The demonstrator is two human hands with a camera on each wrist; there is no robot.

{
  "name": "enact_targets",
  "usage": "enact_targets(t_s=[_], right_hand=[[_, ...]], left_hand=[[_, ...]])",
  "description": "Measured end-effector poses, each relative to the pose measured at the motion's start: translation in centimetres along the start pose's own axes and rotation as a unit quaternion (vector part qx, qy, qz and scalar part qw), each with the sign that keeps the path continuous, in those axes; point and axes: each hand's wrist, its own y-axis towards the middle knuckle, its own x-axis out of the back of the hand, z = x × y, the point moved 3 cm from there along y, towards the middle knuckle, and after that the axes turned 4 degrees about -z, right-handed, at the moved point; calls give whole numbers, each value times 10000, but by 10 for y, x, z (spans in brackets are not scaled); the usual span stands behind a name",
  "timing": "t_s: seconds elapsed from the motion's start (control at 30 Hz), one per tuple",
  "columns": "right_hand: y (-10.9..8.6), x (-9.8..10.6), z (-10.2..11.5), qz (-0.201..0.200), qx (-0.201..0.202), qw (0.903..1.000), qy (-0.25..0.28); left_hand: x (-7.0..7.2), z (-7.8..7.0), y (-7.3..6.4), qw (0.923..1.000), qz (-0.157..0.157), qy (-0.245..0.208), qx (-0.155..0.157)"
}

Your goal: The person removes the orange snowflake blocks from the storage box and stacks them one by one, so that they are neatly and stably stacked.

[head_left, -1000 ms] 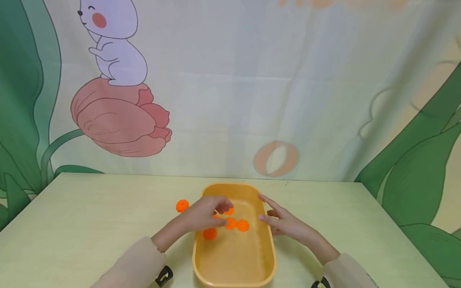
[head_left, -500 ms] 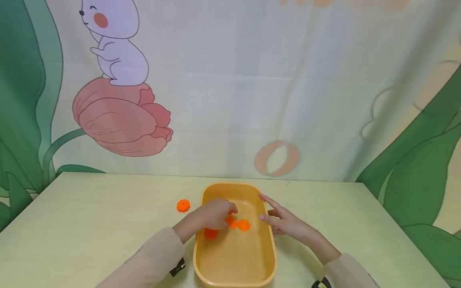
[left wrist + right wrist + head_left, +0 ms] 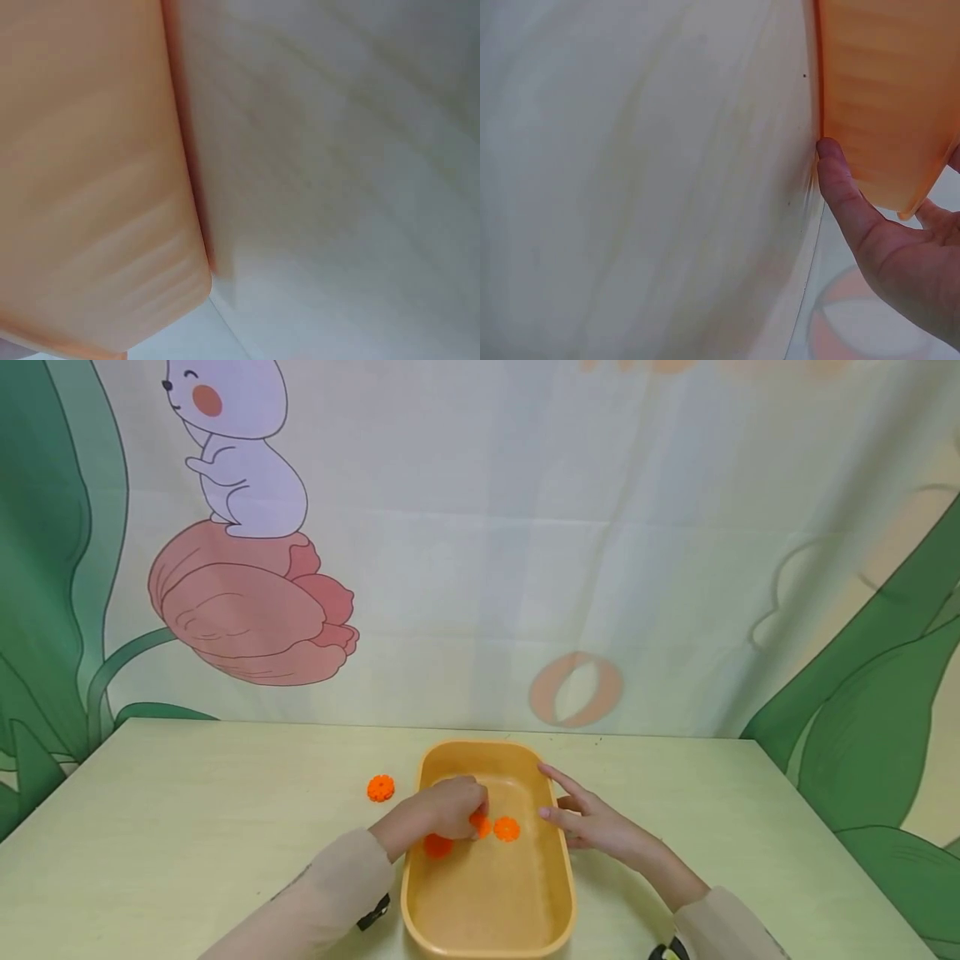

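Note:
A yellow rectangular bin [image 3: 495,902] stands on the table, with orange flower-shaped discs inside. My left hand [image 3: 453,808] reaches over its left wall, fingers curled down, pinching an orange flower-shaped disc [image 3: 482,827]. Another such disc [image 3: 506,829] lies just right of the fingertips, and a third disc [image 3: 438,846] shows below the hand. My right hand [image 3: 592,822] holds the bin's right wall, its thumb and a finger over the rim. In the right wrist view, its other fingers [image 3: 844,191] lie along the outer wall. Left fingers are out of the left wrist view.
One more orange disc [image 3: 381,788] lies on the pale table [image 3: 225,827], left of the bin. A printed curtain [image 3: 465,568] hangs along the table's far edge. The bin's outer wall [image 3: 90,172] fills the left side of the left wrist view.
My left hand has moved right and down into the bin, and its fingers have closed on an orange disc. The right hand keeps its place on the bin.

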Motion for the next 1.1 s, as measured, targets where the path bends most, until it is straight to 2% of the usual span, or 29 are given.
enact_targets(t_s=[0.13,0.43,0.7,0.9,1.1], right_hand=[[-1,-1,2,-21,-4,10000,-11],[0,-3,0,40,23,10000,-34],[1,-3,0,28,16,10000,-20],[1,-2,1,9,20,10000,-41],[0,-1,1,8,79,10000,-37]], left_hand=[[-1,1,1,9999,73,-48,117],[2,-2,-6,9990,-202,-240,-315],[9,-5,-9,9976,-345,-565,-203],[22,0,-11,9891,-547,-1336,-301],[39,12,-22,9782,-859,-1870,-272]])
